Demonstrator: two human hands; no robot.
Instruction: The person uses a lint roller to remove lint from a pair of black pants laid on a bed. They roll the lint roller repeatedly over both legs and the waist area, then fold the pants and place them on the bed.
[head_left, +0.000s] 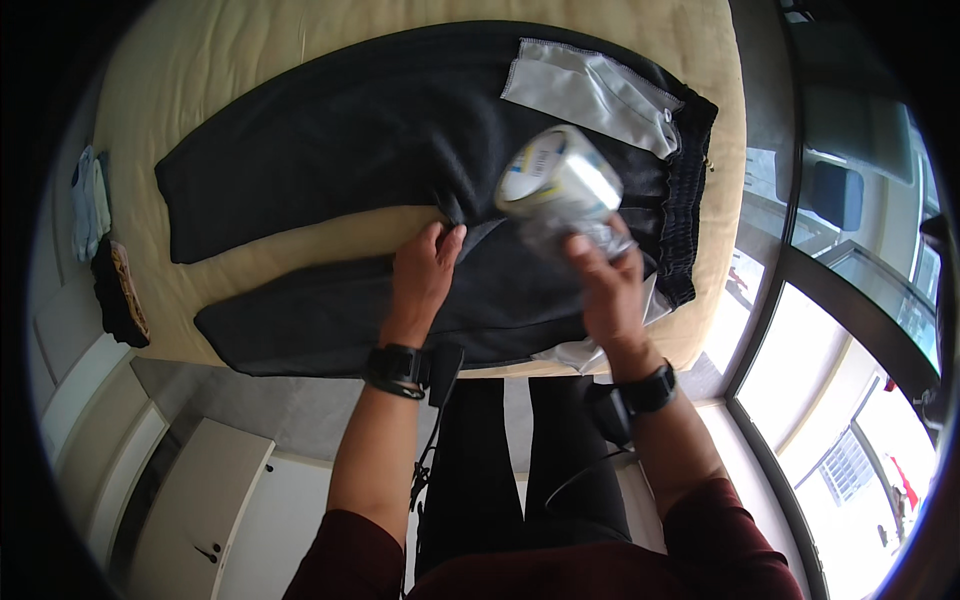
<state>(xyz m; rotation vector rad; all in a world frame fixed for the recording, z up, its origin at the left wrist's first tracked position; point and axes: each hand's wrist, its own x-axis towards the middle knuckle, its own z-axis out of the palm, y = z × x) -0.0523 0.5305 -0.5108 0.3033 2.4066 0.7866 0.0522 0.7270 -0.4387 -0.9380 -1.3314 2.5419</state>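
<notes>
Dark trousers lie spread on a bed, inside out, with pale pocket linings showing near the gathered elastic waistband. My left hand pinches the dark fabric at the crotch between thumb and fingers. In my right hand is a shiny, clear-wrapped roll, blurred and tilted over the trousers; it bears a printed label, and its exact kind cannot be told. Part of the second pocket lining shows at the near edge, below the trousers and beside my right wrist.
The bed has a yellowish sheet. Small folded clothes and a dark patterned cloth sit at its left edge. Glass doors stand at the right; a cabinet or door panel is at lower left. Black cords hang near my wrists.
</notes>
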